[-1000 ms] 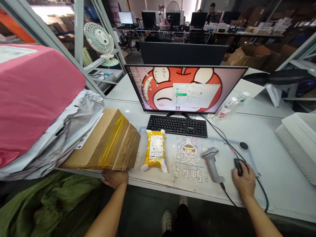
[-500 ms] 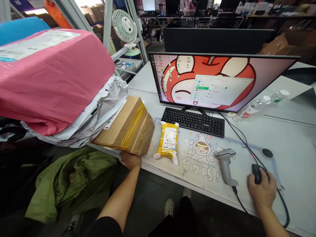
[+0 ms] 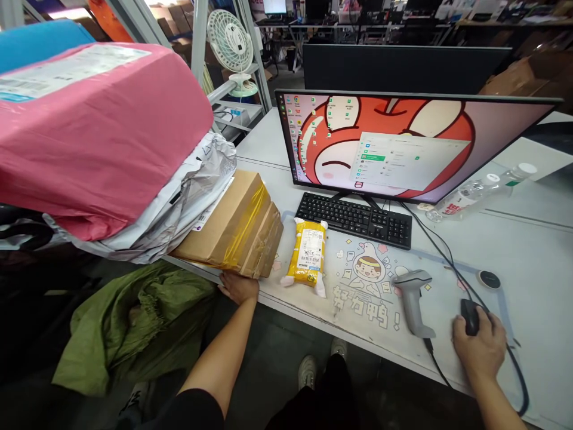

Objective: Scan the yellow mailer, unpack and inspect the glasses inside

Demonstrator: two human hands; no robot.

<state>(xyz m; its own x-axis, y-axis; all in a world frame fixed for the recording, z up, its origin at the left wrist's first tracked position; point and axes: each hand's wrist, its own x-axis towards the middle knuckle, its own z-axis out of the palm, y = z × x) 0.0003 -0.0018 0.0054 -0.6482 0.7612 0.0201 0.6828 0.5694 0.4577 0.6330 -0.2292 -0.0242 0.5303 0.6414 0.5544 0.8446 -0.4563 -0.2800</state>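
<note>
My right hand (image 3: 481, 343) rests over a black computer mouse (image 3: 469, 316) at the right of the desk mat, fingers curved around it. At the desk's front edge, my left hand (image 3: 240, 288) lies just below a taped cardboard box (image 3: 224, 230). Its fingers look stretched out and partly hidden, and I see nothing held in them. Between the hands are a yellow parcel (image 3: 308, 254) with a white label and a grey barcode scanner (image 3: 414, 301) lying on the mat. A black keyboard (image 3: 353, 220) sits behind the parcel, under a lit monitor (image 3: 380, 143).
A large pink parcel (image 3: 107, 137) and grey-white mailing bags (image 3: 197, 185) are piled against the cardboard box. Plastic bottles (image 3: 470, 197) lie beside the monitor. A small fan (image 3: 230, 42) is on the rack, and green cloth (image 3: 134, 322) hangs low at left.
The view has shifted slightly, so everything appears a little further right. Both hands keep their places, the right on the mouse and the left at the desk edge.
</note>
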